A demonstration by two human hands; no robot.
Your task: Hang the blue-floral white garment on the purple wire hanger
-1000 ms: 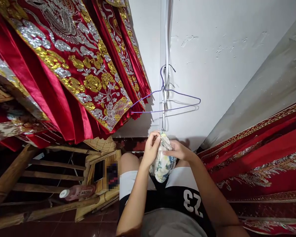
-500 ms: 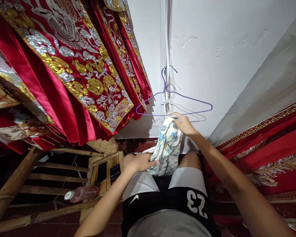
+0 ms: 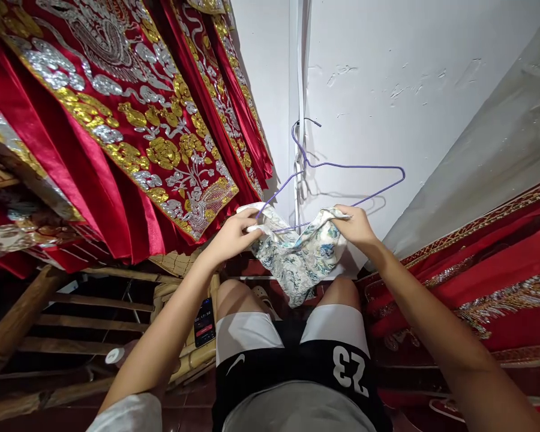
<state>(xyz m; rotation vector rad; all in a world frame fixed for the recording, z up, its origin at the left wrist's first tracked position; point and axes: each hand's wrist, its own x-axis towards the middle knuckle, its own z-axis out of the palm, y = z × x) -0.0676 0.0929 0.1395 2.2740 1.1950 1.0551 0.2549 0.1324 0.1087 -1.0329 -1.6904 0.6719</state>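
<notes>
A white garment with a blue and green floral print [image 3: 297, 264] is stretched between my two hands, sagging in the middle above my knees. My left hand [image 3: 238, 237] pinches its edge at the left. At the right, my right hand [image 3: 353, 225] grips the opposite edge with closed fingers. Behind the cloth a purple wire hanger [image 3: 351, 166] hangs by its hook on the wall, tilted with its left end low. That left end reaches the garment's opening beside my left hand; folds of cloth cover part of its bottom bar.
Red robes with gold and silver sequins [image 3: 171, 150] hang at the left, and red beaded cloth [image 3: 499, 288] lines the right. Beside my left leg are a bamboo seat [image 3: 191, 360], a phone running a timer [image 3: 204, 324] and a capped bottle [image 3: 114, 356].
My left hand has risen to the garment's upper left edge, and the hands have spread it wide. The hanger has swung from level to tilted, its left end now at the cloth.
</notes>
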